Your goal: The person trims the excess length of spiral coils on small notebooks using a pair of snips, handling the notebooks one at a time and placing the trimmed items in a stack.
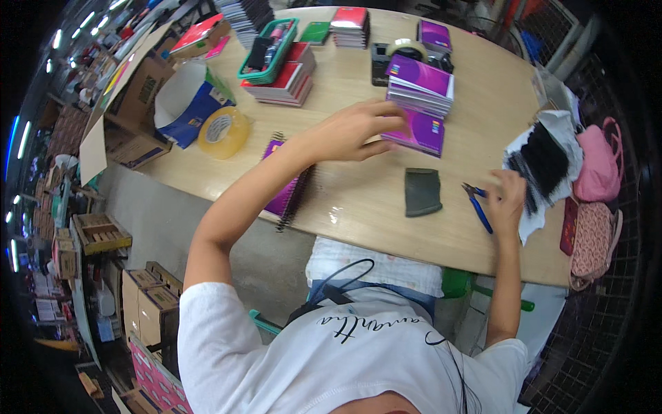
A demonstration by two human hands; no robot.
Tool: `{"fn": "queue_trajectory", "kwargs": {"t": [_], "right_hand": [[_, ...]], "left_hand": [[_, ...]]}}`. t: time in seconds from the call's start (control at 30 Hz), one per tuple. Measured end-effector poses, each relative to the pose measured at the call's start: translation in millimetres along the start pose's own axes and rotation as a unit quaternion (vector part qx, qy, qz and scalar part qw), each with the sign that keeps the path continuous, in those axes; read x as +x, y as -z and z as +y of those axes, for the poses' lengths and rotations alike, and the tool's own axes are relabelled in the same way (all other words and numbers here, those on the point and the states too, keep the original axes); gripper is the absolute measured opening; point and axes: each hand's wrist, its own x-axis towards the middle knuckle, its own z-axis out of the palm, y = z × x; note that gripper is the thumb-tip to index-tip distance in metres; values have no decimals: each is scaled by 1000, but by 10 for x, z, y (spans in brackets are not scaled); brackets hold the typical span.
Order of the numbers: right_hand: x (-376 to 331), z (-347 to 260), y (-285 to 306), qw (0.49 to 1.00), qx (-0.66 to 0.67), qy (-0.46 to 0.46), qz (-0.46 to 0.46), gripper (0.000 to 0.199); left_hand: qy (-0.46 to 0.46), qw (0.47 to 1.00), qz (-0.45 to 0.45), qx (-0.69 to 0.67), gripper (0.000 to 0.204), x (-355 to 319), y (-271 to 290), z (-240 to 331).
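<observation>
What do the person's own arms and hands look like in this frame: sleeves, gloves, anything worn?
Both arms are bare from the short sleeves of a white T-shirt down. The left hand and right hand are ungloved, and no watch, ring or bracelet shows. The shirt carries dark cursive lettering, and a thin black cable loops across it.

Left hand [352, 127] on purple notebook [418, 131]; right hand [507, 200] beside pliers [477, 205].

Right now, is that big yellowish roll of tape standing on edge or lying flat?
Tilted: the tape roll leans against the blue-and-white box, its hole facing up-left.
</observation>
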Motion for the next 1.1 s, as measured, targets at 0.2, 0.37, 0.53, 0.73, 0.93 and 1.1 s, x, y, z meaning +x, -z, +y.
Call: {"fn": "queue_trajectory", "kwargs": {"t": [0.2, 0.37, 0.53, 0.73, 0.93, 1.1], "right_hand": [[65, 742, 88, 972, -193, -133, -31, 35], [-93, 871, 138, 982, -179, -66, -4, 29], [-45, 1019, 62, 978, -205, -31, 26, 18], [62, 1050, -18, 969, -245, -34, 10, 15], [61, 894, 241, 971, -212, -29, 105, 15], [183, 704, 266, 990, -46, 55, 118, 27]], "left_hand": [[-157, 974, -157, 46, 28, 1074, -853, -613], [-72, 930, -359, 12, 30, 1590, -917, -649], [-65, 945, -321, 22, 24, 1605, -856, -601], [13, 996, -28, 83, 24, 1280, -162, -140], [326, 928, 179, 36, 28, -209, -72, 967], [344, 847, 383, -131, 22, -487, -1166, 674]]}}
